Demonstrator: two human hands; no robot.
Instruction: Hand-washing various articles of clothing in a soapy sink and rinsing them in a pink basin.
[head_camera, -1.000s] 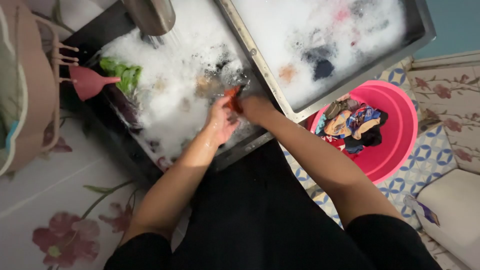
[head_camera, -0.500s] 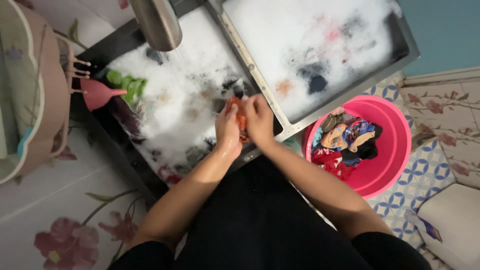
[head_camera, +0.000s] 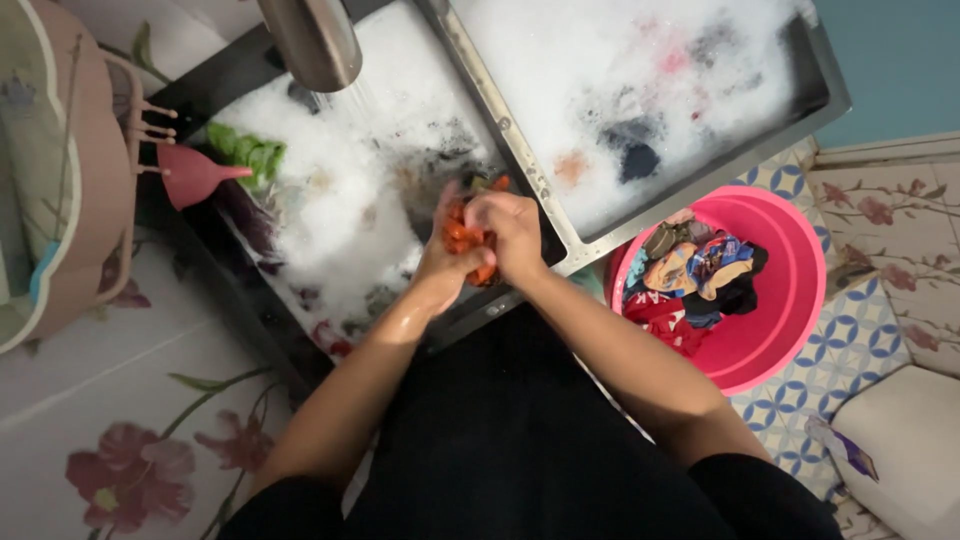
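Between left hand (head_camera: 440, 262) and right hand (head_camera: 512, 235), pressed together, sits orange cloth (head_camera: 464, 238).

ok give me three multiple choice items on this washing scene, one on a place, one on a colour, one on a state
1. Where is the round pink plastic basin of clothes?
A. on the tiled floor, to the right of the sinks
B. inside the left sink
C. on the flowered counter

2. What colour is the small wet cloth between the hands?
A. blue
B. orange
C. white

3. What is the steel faucet doing?
A. it is dry
B. it is running into the left foamy sink
C. it is running into the pink basin

Answers:
1 A, it sits on the patterned tiles below the right sink's corner.
2 B, orange shows between the left hand and the right hand.
3 B, a stream falls from the spout into the foam.
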